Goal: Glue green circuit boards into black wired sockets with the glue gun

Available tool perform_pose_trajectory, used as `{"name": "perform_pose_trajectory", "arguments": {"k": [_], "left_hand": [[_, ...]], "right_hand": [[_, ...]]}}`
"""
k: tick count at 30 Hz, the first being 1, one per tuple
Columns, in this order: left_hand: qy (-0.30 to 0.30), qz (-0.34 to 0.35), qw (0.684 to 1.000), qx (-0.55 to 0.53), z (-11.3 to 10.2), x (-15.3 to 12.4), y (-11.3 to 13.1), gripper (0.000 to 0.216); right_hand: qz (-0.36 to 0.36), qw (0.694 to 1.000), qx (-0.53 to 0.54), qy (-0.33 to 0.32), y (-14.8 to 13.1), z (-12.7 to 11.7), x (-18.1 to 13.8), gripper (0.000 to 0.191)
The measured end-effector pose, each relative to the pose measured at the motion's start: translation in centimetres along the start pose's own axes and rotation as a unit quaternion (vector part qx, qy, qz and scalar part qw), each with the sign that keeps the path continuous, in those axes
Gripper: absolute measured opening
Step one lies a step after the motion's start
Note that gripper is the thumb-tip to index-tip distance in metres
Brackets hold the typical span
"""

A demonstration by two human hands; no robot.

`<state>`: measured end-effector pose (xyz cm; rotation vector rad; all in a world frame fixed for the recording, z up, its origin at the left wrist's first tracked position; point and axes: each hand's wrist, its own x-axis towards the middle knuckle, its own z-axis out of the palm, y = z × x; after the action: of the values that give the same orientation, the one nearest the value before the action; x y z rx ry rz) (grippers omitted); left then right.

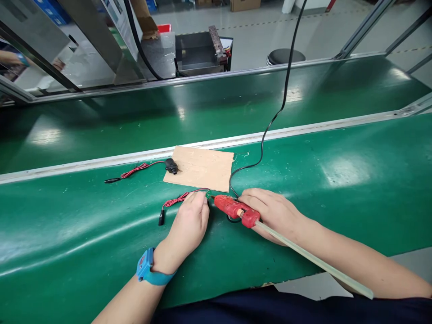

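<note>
Big room on green table [364, 211], far left and right. Black cord [286, 90] hangs in way beyond red glue gun [227, 205]. Long stick [313, 257] pokes back by right arm [344, 249]. Tight between left hand [191, 213], glue gun.

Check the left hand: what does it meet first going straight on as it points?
Likely the near edge of the cardboard, with the glue gun close on the right. Height is unclear, so the left hand might pass above.

Red glue gun [232, 207] (1 pale stick [313, 258] protruding) points toward red-black wire [176, 200].
</note>
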<state>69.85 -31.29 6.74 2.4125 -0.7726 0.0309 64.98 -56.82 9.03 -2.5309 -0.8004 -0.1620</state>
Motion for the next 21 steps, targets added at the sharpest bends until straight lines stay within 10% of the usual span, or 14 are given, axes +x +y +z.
{"name": "perform_pose_trajectory", "arguments": {"k": [11, 21], "left_hand": [[-0.011, -0.104, 0.99, -0.094, -0.9, -0.9, -0.2, 0.027], [-0.052, -0.233, 0.865, -0.441, -5.9, -5.8, 2.1, 0.035]], "right_hand": [[0.046, 0.998, -0.03, 0.001, 0.7, -0.2, 0.1, 0.026], [0.15, 0.975, -0.158, 0.035, 4.6, -1.5, 0.8, 0.03]]}}
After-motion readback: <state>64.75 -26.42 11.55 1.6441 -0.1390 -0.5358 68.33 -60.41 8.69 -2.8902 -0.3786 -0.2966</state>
